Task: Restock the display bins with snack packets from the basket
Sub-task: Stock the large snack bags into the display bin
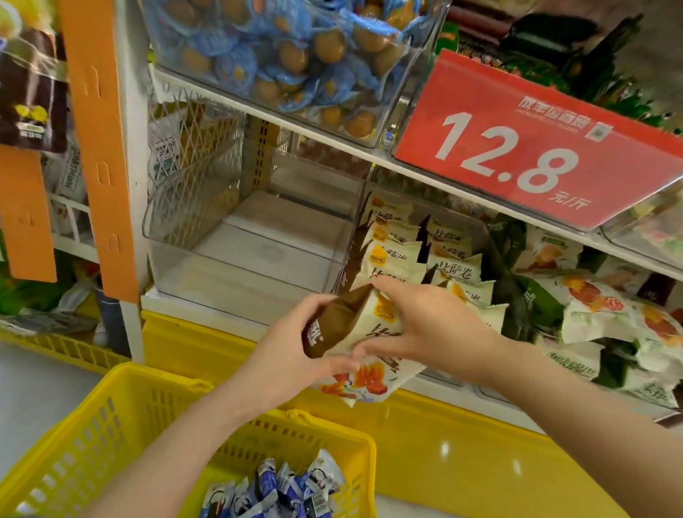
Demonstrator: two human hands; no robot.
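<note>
Snack packets (362, 340), a small bunch of glossy cream-and-brown film pillows with crimped ends, are gripped by both hands: the left hand (289, 348) curls under them and the right hand (427, 325) clamps over the top. Their long axis tilts up toward the shelf. The matching bin (358, 224) lies just beyond the right hand, and a clear plastic bin (254, 255) lies beyond the left. The slatted yellow basket (130, 406) sits below the left forearm.

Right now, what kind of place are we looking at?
Most likely a grocery shop's bulk-snack aisle: a red 12.8 price sign hangs on the shelf, clear display bins hold wrapped snacks, and a yellow basket holds more packets.
</note>
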